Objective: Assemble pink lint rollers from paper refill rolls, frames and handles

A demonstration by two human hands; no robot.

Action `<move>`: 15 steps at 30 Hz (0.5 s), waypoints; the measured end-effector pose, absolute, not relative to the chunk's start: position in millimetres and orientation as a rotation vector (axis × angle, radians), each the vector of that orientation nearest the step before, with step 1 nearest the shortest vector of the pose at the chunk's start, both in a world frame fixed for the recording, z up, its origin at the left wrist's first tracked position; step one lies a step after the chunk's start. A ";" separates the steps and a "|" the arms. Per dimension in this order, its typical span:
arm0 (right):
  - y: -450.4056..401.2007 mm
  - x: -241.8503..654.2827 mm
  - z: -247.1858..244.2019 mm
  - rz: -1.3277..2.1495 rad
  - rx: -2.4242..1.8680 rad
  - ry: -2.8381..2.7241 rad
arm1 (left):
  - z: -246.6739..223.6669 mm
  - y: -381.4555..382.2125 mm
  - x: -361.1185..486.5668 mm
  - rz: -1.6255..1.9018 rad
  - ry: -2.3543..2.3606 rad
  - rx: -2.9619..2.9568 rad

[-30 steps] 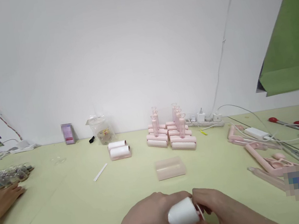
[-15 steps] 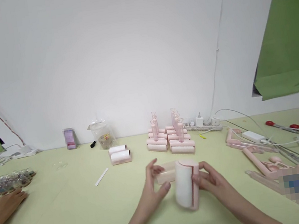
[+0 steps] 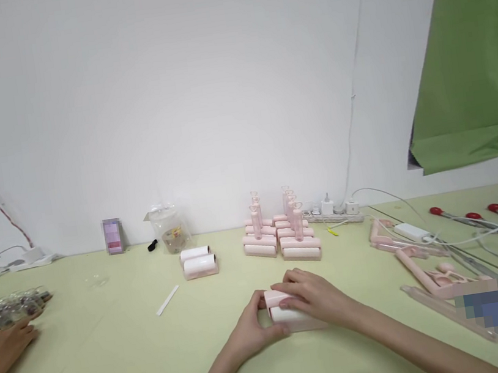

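A lint roller (image 3: 290,318), a white sticky roll with a pale pink housing, lies level in front of me. A clear pinkish cover (image 3: 308,324) shows along its lower front edge. My left hand (image 3: 256,330) is closed around its left end, with the thumb low on the near side. From the right, my right hand (image 3: 317,296) is closed over its top and hides the right part. Behind stand two columns of pink lint rollers (image 3: 301,247) with upright handles. Two white rolls in clear covers (image 3: 200,267) lie to the left.
A white strip (image 3: 167,300) lies left. A co-worker's hand (image 3: 11,343) rests by clear domed items (image 3: 9,309). Pink frame parts (image 3: 421,273), cables, a white adapter (image 3: 411,231) and red-tipped tools (image 3: 473,217) spread right. A power strip (image 3: 337,219) runs along the wall.
The lint roller has gone from upright in my right hand to lying level, down at the clear cover. My left hand, open before, now grips its left end.
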State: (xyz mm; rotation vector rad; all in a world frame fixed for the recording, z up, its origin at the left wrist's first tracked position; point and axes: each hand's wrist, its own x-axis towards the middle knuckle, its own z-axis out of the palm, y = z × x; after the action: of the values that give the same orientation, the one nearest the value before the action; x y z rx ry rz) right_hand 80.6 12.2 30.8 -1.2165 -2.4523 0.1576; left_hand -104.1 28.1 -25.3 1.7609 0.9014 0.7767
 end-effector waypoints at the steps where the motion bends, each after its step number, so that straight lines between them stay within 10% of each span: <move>1: 10.5 78.8 27.1 0.151 -1.224 -2.447 | -24.1 28.6 -104.1 0.780 0.898 1.753; 15: 35.1 260.9 55.0 -0.277 -2.288 -1.936 | -11.3 17.9 -102.0 0.639 0.922 1.885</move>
State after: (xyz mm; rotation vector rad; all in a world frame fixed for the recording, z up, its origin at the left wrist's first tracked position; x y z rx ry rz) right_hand 260.9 35.1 55.0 -2.2879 -1.9356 -0.2773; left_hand -102.0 17.9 -11.3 1.8851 0.9224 0.6386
